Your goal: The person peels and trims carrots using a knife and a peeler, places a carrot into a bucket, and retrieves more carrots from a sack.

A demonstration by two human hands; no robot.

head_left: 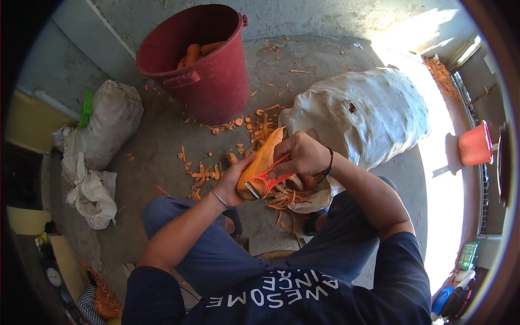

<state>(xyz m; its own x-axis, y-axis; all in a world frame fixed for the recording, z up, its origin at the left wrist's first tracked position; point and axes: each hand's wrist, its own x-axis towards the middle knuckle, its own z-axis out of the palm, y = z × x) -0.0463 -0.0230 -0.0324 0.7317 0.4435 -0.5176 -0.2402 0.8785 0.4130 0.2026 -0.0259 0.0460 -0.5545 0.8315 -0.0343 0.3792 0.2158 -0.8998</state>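
Observation:
A large orange carrot (265,157) is held in my left hand (235,179), its thick end toward me and its narrow end pointing away. My right hand (303,156) is closed on a red peeler (269,177), whose metal blade lies against the carrot near the thick end. Beneath both hands, peelings (281,196) are heaped on the floor between my feet, beside the open mouth of a big white sack (368,111) lying on its side.
A red bucket (216,81) holding carrots stands ahead, left of centre. Filled white sacks (111,122) lean at the left. Peelings and cut carrot ends litter the concrete floor (157,146). A small red bucket (474,145) is at the right.

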